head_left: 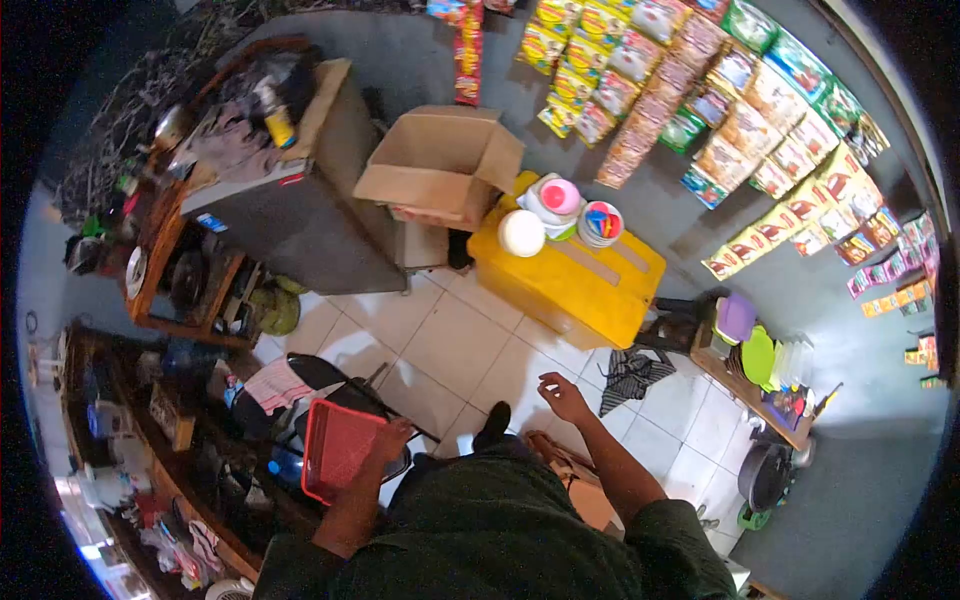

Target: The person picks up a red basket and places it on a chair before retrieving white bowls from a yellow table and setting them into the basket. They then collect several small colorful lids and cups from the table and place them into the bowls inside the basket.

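My left hand [391,438] is closed on the right edge of a red plastic tray [325,475]. The tray tilts over a black chair [300,367] that has a pink and white striped cloth [283,384] on its seat; part of the chair is hidden beneath it. My right hand [564,397] is held out over the tiled floor, with nothing in it and its fingers loosely bent and apart. Close to its right, a dark striped cloth [637,378] lies on the tiles.
Ahead stands a yellow box [560,285] bearing stacked bowls [600,225]. An open cardboard box [440,160] is beside it, left of a grey cabinet's [310,220] right side. Snack packets [730,130] hang on the wall. Wooden shelves [165,465] line the left; kitchenware [758,357] sits right.
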A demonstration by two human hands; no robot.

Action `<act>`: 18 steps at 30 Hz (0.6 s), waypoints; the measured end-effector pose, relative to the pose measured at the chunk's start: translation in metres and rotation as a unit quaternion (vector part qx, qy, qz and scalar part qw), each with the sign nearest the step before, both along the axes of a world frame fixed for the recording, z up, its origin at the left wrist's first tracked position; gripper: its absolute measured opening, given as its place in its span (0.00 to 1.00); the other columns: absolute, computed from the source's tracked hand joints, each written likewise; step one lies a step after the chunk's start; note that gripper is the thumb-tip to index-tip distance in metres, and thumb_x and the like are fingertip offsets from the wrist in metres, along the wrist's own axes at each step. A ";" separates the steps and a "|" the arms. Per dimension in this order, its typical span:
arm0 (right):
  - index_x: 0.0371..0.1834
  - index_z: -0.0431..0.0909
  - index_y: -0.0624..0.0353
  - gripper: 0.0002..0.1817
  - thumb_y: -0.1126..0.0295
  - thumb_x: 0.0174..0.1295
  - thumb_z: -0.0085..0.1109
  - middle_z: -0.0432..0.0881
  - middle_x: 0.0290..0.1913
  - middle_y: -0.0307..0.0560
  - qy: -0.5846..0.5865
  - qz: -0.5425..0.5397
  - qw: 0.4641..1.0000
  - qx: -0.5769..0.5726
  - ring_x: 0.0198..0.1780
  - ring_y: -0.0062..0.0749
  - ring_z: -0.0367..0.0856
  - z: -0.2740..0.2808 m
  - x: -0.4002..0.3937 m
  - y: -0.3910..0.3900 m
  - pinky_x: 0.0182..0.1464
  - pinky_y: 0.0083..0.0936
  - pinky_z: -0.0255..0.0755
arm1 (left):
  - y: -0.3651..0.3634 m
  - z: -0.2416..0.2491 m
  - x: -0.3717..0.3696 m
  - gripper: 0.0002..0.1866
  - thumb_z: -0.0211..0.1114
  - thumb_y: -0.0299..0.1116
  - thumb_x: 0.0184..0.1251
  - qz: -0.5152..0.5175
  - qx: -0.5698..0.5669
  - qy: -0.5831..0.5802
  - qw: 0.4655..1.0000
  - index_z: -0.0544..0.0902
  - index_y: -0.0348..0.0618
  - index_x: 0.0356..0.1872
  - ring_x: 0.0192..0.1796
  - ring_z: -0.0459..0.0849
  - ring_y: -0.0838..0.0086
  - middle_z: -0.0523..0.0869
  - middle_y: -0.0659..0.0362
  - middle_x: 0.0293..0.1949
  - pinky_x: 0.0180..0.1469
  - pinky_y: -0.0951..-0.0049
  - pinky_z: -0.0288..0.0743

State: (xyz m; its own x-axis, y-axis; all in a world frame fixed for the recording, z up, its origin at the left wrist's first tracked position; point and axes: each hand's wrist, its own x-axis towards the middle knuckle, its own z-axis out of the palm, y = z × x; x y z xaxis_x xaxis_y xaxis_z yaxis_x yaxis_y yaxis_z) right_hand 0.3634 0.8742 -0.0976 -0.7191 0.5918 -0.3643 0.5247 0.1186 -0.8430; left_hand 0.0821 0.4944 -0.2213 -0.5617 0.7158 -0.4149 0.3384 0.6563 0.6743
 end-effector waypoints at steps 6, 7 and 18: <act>0.55 0.73 0.58 0.20 0.62 0.64 0.60 0.81 0.47 0.50 0.000 0.021 0.998 0.067 0.37 0.37 0.82 0.042 0.062 0.034 0.42 0.33 0.77 | 0.118 0.037 -0.024 0.12 0.65 0.35 0.64 0.030 0.182 -0.173 0.967 0.81 0.42 0.45 0.36 0.86 0.71 0.87 0.56 0.37 0.41 0.70 0.78; 0.55 0.73 0.58 0.20 0.62 0.64 0.60 0.81 0.47 0.50 -0.001 0.018 0.997 0.069 0.37 0.37 0.82 0.046 0.073 0.036 0.42 0.33 0.77 | 0.130 0.048 -0.025 0.11 0.66 0.33 0.62 0.034 0.168 -0.178 0.969 0.81 0.42 0.44 0.36 0.86 0.74 0.87 0.56 0.36 0.41 0.72 0.78; 0.54 0.74 0.59 0.17 0.64 0.65 0.60 0.82 0.46 0.48 -0.017 -0.101 0.993 -0.051 0.45 0.34 0.82 0.004 0.050 0.006 0.46 0.29 0.78 | 0.143 0.083 -0.017 0.11 0.69 0.40 0.59 0.061 0.044 -0.016 0.997 0.81 0.45 0.34 0.33 0.86 0.68 0.87 0.57 0.31 0.38 0.66 0.78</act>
